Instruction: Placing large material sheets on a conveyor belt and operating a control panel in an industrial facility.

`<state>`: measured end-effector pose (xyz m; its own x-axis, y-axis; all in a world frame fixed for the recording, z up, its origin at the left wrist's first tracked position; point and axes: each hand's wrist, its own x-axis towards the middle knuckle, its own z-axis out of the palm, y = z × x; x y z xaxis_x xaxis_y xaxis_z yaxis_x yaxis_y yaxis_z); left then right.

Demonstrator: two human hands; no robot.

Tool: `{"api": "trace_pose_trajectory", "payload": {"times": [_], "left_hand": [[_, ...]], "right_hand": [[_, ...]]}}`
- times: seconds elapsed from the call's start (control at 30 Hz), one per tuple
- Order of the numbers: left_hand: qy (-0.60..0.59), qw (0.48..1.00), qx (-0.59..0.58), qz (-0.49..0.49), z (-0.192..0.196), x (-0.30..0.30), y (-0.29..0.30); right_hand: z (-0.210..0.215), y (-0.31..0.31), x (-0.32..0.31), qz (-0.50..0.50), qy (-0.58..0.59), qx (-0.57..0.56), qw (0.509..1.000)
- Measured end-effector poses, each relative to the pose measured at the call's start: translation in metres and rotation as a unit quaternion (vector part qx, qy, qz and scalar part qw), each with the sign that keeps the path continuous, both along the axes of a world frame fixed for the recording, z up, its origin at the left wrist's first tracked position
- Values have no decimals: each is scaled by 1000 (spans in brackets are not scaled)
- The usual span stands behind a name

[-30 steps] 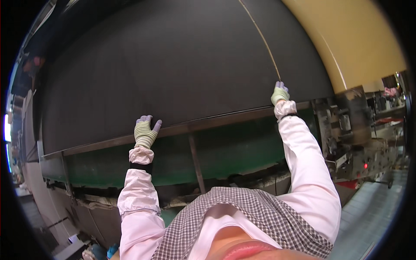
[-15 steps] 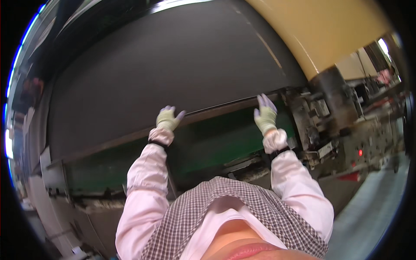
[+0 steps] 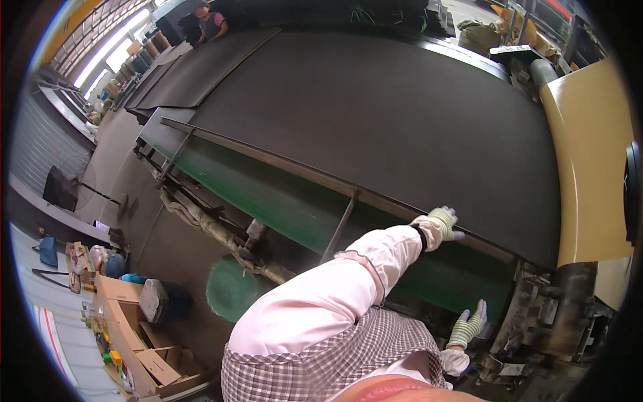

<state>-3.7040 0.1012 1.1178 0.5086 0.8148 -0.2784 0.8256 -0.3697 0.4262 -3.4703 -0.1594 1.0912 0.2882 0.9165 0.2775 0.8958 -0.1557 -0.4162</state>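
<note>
A wide dark sheet (image 3: pixel 375 120) lies across the machine bed, running under a large glossy yellow roller (image 3: pixel 593 161) at the right. My left hand (image 3: pixel 442 224), in a striped pale glove with lilac fingertips, is at the sheet's near edge, above the metal rail (image 3: pixel 295 164); its fingers are spread and nothing shows in them. Lower down, my right hand (image 3: pixel 467 326), gloved the same way, is raised beside the green belt (image 3: pixel 254 194), fingers stretched out and holding nothing. Whether the left fingertips touch the sheet I cannot tell.
Greasy machine parts (image 3: pixel 536 315) stand right of my right hand. A wrapped pipe (image 3: pixel 214 231) runs under the belt. Beyond the bed's far left end, another person (image 3: pixel 212 25) stands by stacked dark sheets (image 3: pixel 174 80). A standing fan (image 3: pixel 67 187) and cardboard boxes (image 3: pixel 127 315) are at the left.
My view has swung left, bringing the bed's far end and the other person into sight. The right hand has drawn back from the rail; the left is now nearer the yellow roller.
</note>
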Motion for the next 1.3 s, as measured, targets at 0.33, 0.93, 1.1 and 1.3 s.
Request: {"api": "trace_pose_trajectory", "payload": {"times": [0.33,0.93,1.1,1.3], "left_hand": [[-197,944,243,104,-11,-143,-158],[-23,817,430,384,-21,-535,-160],[-9,790,463,402,-7,-612,-71],[110,869,321,360,-6,-638,49]], "right_hand": [[-13,40,-63,115,-11,27,993],[33,97,-301,296,-61,70,951],[48,97,-335,301,-70,53,949],[74,143,-400,348,-69,30,934]]}}
